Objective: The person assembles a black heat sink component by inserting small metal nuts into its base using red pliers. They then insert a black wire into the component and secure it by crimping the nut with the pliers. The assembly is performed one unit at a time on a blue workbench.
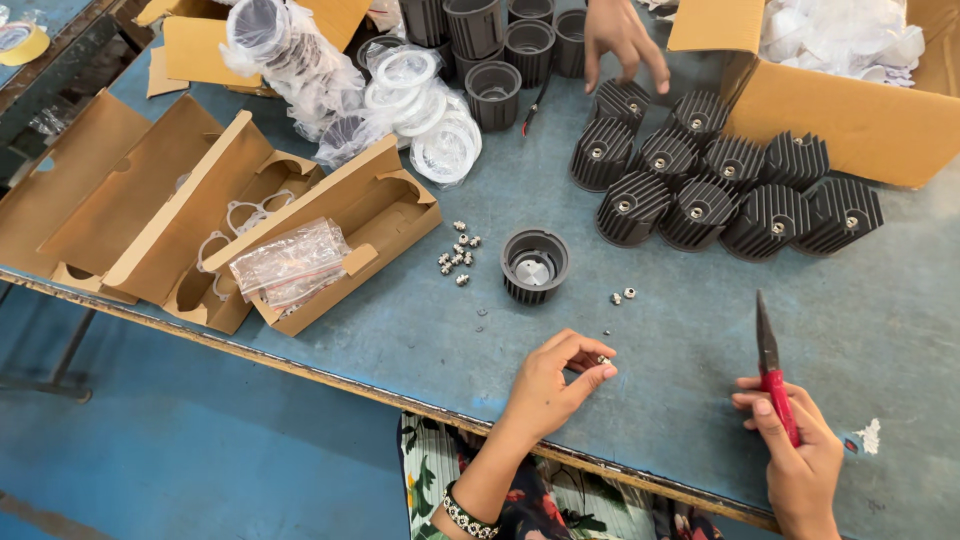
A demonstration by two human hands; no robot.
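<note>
My left hand (552, 385) rests near the table's front edge and pinches a small silver nut (603, 359) between thumb and fingers. My right hand (795, 450) grips red-handled pliers (771, 365), their dark jaws pointing away from me. Ahead of my left hand stands one black finned housing (534, 265), open side up. A small pile of silver nuts (458, 255) lies to its left, and two more nuts (622, 295) lie to its right.
A cluster of black finned housings (700, 185) sits at the right, another person's hand (620, 40) touching one. Stacked dark cups (495, 50), bagged white rings (415, 110), flat cardboard inserts (200, 215) and cardboard boxes (850, 110) ring the blue table (400, 330).
</note>
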